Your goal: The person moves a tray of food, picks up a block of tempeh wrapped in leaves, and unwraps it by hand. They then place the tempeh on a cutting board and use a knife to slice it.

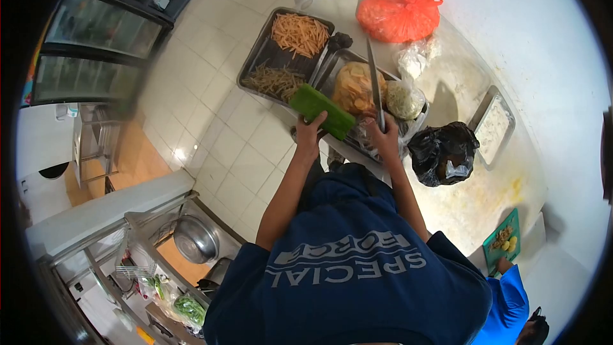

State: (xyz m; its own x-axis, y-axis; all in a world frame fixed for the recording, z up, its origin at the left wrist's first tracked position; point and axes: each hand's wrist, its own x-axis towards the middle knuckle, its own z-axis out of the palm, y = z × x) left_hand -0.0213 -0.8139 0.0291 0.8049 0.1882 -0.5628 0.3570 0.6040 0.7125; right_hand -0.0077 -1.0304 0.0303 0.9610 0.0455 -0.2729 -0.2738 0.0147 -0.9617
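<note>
at the far left i can see glass-fronted coolers [96, 57], then pale floor tiles [223, 89]. next comes a dark tray [278, 61] with orange strips [300, 34] at its far end and greenish-brown strips [271, 83] nearer. the left hand [311, 133] has its fingers closed on a green rectangular slab [322, 110], which is held tilted over the near edges of the two trays. in the second tray [329, 70] sit a clear bag of yellowish pieces [355, 86] and a smaller bag of pale shreds [403, 99]. the right hand [385, 142] has its fingers wrapped around the handle of a long knife [374, 76], blade pointing away from the body. beyond is a knotted red bag [399, 14]; to the right, a black plastic bag [442, 153] on the worktop [476, 207], then a metal tray of white stuff [493, 129]. at far right, another person's hand [504, 265] is at a green board [495, 252] with yellow pieces [509, 245].
</note>
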